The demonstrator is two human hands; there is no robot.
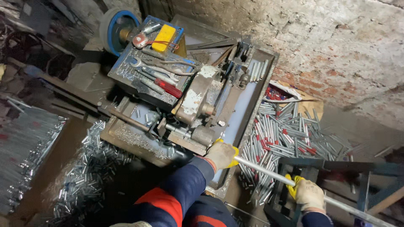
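Steel cutting machine point(198, 105) is seen centre, cut tube pieces point(286, 134) heaped to its right. A long metal tube point(269, 173) is held lined up with the machine, clamped by the gloved left hand point(221, 154) at the machine end and the gloved right hand point(307, 194) further back.

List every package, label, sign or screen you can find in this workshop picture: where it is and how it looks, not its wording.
Open bag: against the brick wall beside the machine, pale, holding small red and blue pieces.
Labels, signs, screens: none visible.
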